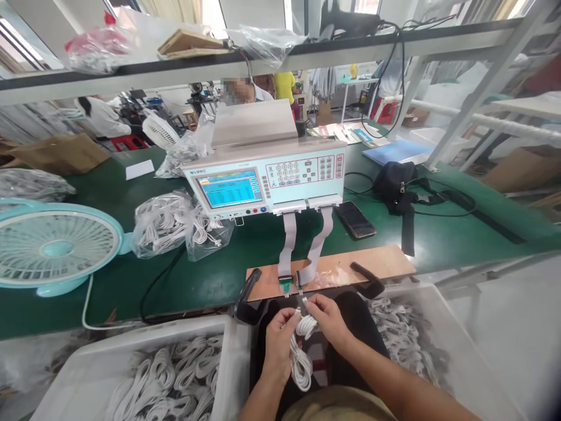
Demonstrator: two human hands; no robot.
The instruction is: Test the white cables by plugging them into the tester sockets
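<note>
Nearest, in front of the cable tester (267, 155) and below bench level: white coiled cable (301, 369), held up above the lap. At left hand (277, 338): closed pinch, thumb and fingertips on a plug end. At right hand (329, 320): similar pinch on a plug end, just short of the small connector beneath the tester's ribbon leads. One cable or two: cannot tell.

Handling, as judged: light, limp and springy in the loops, apt to swing or snag; firm only at the plugs. Smooth jacket, perhaps a little slippery. Contacts probably the delicate part. Best grip on the plug housings, close behind the metal, with the loops hanging free.

To either side of the lap, front-left and front-right of the tester: white bins (239, 345) of coiled cables. Directly before the tester, at bench edge: copper-coloured board (377, 261), with green adapter board (286, 286) and grey ribbon cables (287, 242) up to the tester's front.

Left of tester: light-blue fan (58, 248), bagged white cables (162, 225). Right of tester: phone (357, 220), then black bag (395, 181). Behind and above it: shelf (350, 51) with plastic-wrapped items; beyond, a person in yellow (284, 86).
</note>
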